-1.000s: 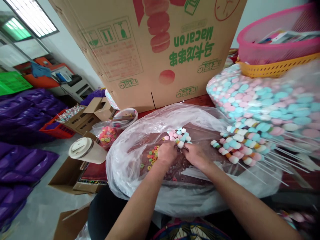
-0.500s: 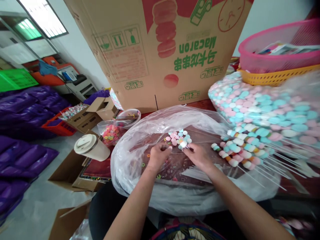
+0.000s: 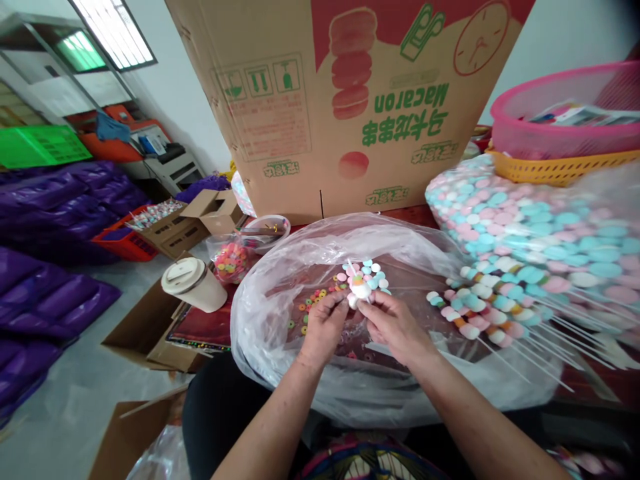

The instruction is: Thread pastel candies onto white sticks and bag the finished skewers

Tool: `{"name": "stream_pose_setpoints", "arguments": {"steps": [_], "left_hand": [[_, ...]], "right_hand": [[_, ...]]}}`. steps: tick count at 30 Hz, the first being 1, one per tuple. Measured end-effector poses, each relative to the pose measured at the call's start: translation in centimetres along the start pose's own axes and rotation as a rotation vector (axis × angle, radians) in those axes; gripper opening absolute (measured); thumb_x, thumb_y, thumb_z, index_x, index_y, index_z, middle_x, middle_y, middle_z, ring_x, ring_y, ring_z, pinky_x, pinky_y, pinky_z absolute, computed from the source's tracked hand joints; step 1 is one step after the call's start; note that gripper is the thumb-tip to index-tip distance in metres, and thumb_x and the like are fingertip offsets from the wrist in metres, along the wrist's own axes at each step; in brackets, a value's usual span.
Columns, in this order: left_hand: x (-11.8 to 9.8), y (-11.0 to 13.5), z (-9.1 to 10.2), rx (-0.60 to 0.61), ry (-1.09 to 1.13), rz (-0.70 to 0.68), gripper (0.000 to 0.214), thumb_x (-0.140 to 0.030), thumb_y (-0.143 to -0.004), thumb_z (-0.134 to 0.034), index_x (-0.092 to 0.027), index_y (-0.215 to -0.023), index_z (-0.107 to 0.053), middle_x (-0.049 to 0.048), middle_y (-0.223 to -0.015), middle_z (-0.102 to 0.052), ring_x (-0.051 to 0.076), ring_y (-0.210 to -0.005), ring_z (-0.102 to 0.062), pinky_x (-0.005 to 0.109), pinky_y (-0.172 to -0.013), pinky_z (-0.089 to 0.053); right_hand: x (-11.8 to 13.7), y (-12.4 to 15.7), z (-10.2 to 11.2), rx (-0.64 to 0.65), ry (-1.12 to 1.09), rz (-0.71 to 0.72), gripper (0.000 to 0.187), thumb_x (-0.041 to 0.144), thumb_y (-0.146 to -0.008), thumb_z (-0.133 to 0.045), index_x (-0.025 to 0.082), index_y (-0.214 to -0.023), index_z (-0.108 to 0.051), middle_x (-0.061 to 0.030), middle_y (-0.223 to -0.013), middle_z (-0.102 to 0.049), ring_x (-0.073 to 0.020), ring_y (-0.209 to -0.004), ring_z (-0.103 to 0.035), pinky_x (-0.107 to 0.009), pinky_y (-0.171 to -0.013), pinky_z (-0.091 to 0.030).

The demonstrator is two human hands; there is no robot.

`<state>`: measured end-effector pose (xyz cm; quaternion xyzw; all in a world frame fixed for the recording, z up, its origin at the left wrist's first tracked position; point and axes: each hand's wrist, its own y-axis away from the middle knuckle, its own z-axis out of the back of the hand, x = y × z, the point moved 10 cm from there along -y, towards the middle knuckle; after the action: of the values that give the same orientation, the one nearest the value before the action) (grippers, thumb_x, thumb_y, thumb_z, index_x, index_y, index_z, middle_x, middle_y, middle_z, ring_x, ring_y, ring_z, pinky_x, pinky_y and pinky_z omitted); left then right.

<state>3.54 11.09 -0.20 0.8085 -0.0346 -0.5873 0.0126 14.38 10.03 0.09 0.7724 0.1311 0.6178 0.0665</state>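
Over a clear plastic sheet (image 3: 270, 380), my two hands meet around a marshmallow skewer (image 3: 359, 288). White pieces, an orange ring and a pink piece show on it, with its stick tip pointing up and away. My right hand (image 3: 397, 327) pinches it from the right, fingers closed. Thumb and finger of my left hand (image 3: 325, 327) are closed on a white marshmallow (image 3: 353, 302) at the skewer's near side. Just beyond lie loose pink, blue and white marshmallows (image 3: 377, 275). Small coloured ring candies (image 3: 315, 300) are scattered left of them.
Finished-looking skewers (image 3: 493, 300) are piled at right, sticks toward me, before a big bag of marshmallows (image 3: 550, 220). Pink (image 3: 510, 130) and yellow baskets sit on that bag. A large carton (image 3: 330, 187) stands behind. A lidded cup (image 3: 200, 287) and a bag of ring candies (image 3: 233, 260) are left.
My hands have come together, the left moving right to the skewer. The skewer now points up and away. The camera view has shifted slightly, bringing more ring candies into sight.
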Motion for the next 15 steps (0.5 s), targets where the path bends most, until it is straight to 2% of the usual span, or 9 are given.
{"name": "stream_pose_setpoints", "arguments": {"steps": [2, 4, 5, 7, 9, 11, 13, 15], "left_hand": [[-0.3, 0.3, -0.4, 0.05, 0.05, 0.006, 0.026, -0.031, -0.069, -0.073, -0.017, -0.091, -0.07, 0.0022, -0.082, -0.068, 0.012, -0.072, -0.06, 0.025, -0.071, -0.048], [-0.2, 0.4, -1.0, 0.103, 0.107, 0.053, 0.032, -0.028, -0.064, -0.078, -0.017, -0.091, -0.067, 0.0012, -0.078, -0.067, 0.012, -0.068, -0.061, 0.026, -0.067, -0.049], [0.0, 0.4, -0.9, 0.098, 0.128, 0.074, 0.033, -0.027, -0.061, -0.08, -0.016, -0.09, -0.066, 0.0002, -0.073, -0.067, 0.011, -0.063, -0.06, 0.025, -0.064, -0.048], [0.1, 0.1, 0.1, 0.011, 0.149, 0.091, 0.034, -0.027, -0.059, -0.081, -0.015, -0.086, -0.065, -0.0008, -0.068, -0.065, 0.01, -0.056, -0.058, 0.024, -0.06, -0.048], [0.4, -0.2, 1.6, -0.097, 0.165, 0.097, 0.033, -0.028, -0.058, -0.081, -0.014, -0.083, -0.065, -0.0003, -0.069, -0.066, 0.009, -0.056, -0.059, 0.023, -0.059, -0.048], [0.6, -0.5, 2.6, -0.152, 0.187, 0.108, 0.032, -0.028, -0.058, -0.081, -0.015, -0.082, -0.065, 0.0001, -0.071, -0.066, 0.01, -0.059, -0.06, 0.023, -0.059, -0.048], [0.6, -0.7, 3.0, -0.155, 0.203, 0.102, 0.03, -0.028, -0.058, -0.081, -0.015, -0.08, -0.065, -0.0001, -0.071, -0.066, 0.01, -0.059, -0.06, 0.023, -0.059, -0.049], [0.4, -0.6, 3.0, -0.143, 0.203, 0.096, 0.029, -0.027, -0.058, -0.081, -0.014, -0.079, -0.066, 0.0001, -0.07, -0.067, 0.009, -0.059, -0.06, 0.023, -0.061, -0.051]], "right_hand": [[-0.2, -0.2, -0.3, 0.013, -0.031, -0.014, 0.032, 0.046, -0.063, -0.066, 0.02, -0.071, -0.048, 0.0097, -0.045, -0.045, -0.0022, -0.031, -0.025, -0.018, -0.033, -0.016], [-0.5, -0.2, -0.7, 0.051, -0.047, -0.032, 0.032, 0.046, -0.064, -0.065, 0.021, -0.072, -0.048, 0.0121, -0.04, -0.037, -0.003, -0.03, -0.023, -0.019, -0.034, -0.016], [-0.5, 0.0, -0.8, 0.077, -0.038, -0.039, 0.031, 0.047, -0.066, -0.064, 0.021, -0.071, -0.048, 0.0118, -0.04, -0.037, -0.0031, -0.03, -0.023, -0.019, -0.035, -0.016], [-0.2, 0.6, -0.5, 0.092, 0.056, -0.018, 0.031, 0.049, -0.072, -0.058, 0.02, -0.071, -0.048, 0.0085, -0.047, -0.044, -0.0034, -0.033, -0.024, -0.021, -0.036, -0.018], [0.8, 1.6, 0.2, 0.072, 0.303, 0.073, 0.031, 0.048, -0.08, -0.05, 0.019, -0.068, -0.049, 0.0046, -0.053, -0.05, -0.0054, -0.038, -0.032, -0.022, -0.041, -0.025], [1.9, 2.9, 0.8, 0.028, 0.624, 0.207, 0.032, 0.043, -0.085, -0.042, 0.02, -0.063, -0.048, 0.0023, -0.052, -0.051, -0.0086, -0.044, -0.04, -0.023, -0.047, -0.03], [2.2, 3.8, 0.8, -0.008, 0.889, 0.311, 0.032, 0.038, -0.086, -0.037, 0.02, -0.06, -0.044, 0.0007, -0.05, -0.05, -0.0112, -0.047, -0.044, -0.025, -0.051, -0.031], [1.9, 4.2, 0.7, -0.048, 1.05, 0.363, 0.031, 0.034, -0.087, -0.034, 0.021, -0.061, -0.045, -0.0004, -0.05, -0.051, -0.0127, -0.047, -0.045, -0.026, -0.051, -0.029]]}}
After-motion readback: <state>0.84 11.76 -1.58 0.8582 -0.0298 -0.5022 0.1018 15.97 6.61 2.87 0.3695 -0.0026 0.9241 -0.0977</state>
